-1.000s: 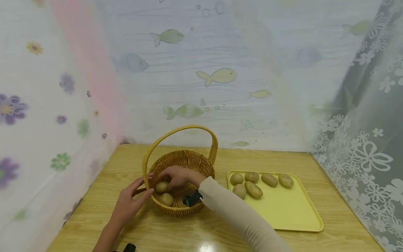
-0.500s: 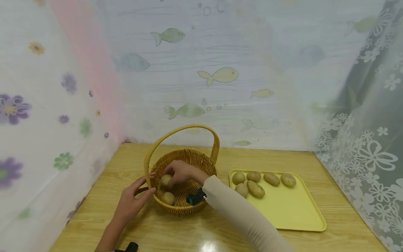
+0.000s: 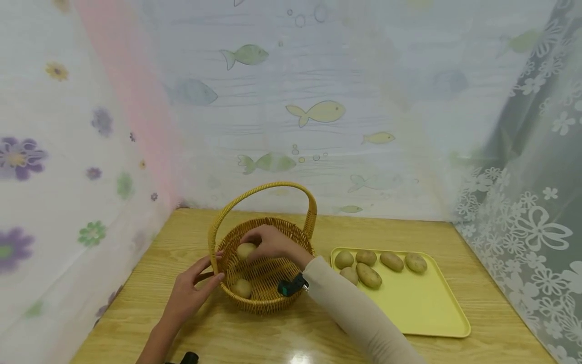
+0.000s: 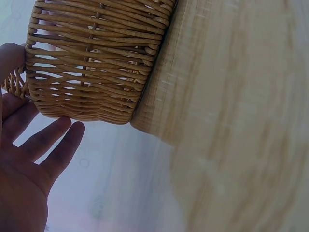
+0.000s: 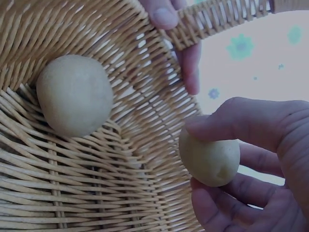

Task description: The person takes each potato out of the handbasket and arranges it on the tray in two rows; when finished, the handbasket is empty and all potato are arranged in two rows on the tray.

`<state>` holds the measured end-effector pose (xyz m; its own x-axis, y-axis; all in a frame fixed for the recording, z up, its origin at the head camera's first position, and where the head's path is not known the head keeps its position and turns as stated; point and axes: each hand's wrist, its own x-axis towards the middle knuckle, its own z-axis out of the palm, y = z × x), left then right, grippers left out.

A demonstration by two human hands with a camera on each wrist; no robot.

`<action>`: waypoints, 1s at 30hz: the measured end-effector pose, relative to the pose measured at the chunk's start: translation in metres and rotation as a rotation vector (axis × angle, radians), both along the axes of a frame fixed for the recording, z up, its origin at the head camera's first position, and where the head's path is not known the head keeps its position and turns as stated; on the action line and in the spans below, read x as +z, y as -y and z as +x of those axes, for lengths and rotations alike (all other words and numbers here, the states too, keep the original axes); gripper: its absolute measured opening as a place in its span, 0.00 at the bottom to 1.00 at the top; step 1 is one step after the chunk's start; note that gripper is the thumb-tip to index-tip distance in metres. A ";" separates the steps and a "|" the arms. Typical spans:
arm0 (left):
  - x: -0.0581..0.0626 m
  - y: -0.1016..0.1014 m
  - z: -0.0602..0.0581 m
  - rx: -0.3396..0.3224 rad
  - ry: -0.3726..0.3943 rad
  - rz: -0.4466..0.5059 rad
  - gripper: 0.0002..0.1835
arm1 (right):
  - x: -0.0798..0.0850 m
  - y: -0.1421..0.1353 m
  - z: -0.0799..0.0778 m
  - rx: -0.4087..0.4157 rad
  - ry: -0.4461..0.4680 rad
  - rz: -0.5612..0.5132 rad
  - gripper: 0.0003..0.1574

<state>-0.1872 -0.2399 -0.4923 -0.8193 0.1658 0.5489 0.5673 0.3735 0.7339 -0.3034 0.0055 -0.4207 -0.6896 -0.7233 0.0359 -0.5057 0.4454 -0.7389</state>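
Observation:
A wicker basket (image 3: 286,230) with a tall arched handle (image 3: 254,191) stands on the wooden table. My left hand (image 3: 190,287) holds its left side where the handle meets the rim; the right wrist view has the thumb inside the rim and fingers outside. In the left wrist view, fingers (image 4: 60,150) spread along the outer weave. Inside the basket, my right hand (image 3: 274,243) pinches a round potato (image 5: 210,162) between thumb and fingers, near the back left wall. Another potato (image 5: 75,95) lies on the basket floor, toward the front left in the head view.
To the right of the basket is a yellow tray (image 3: 423,313) with several potatoes (image 3: 369,275) grouped along its back and left. Fish-patterned sheeting (image 3: 318,151) hangs behind the table (image 3: 254,338), flowered curtains at both sides. A black device (image 3: 291,286) is on my right wrist.
My right hand has moved the pinched potato back and slightly right inside the basket, away from the other potato. The left hand keeps its place on the rim.

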 end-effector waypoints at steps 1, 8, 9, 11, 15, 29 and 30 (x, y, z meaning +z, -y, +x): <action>0.000 0.000 0.000 -0.002 0.000 0.002 0.28 | 0.001 -0.002 0.001 -0.007 -0.003 -0.013 0.25; 0.000 -0.001 0.000 -0.005 0.017 0.020 0.28 | 0.006 -0.013 0.004 -0.044 -0.023 -0.042 0.27; 0.000 -0.001 0.001 -0.003 0.012 0.015 0.28 | 0.006 -0.014 0.004 -0.047 -0.027 -0.042 0.27; 0.000 -0.001 0.001 0.000 0.010 0.010 0.27 | 0.008 -0.016 0.005 -0.056 -0.037 -0.038 0.28; 0.000 -0.001 0.001 0.000 0.011 0.002 0.27 | 0.010 -0.021 0.008 -0.074 -0.037 -0.042 0.28; 0.002 -0.001 0.002 0.011 0.021 0.003 0.27 | 0.013 -0.033 0.008 -0.116 -0.023 -0.109 0.28; 0.002 -0.001 0.001 0.013 0.021 -0.001 0.26 | 0.013 -0.034 0.008 -0.121 -0.025 -0.112 0.28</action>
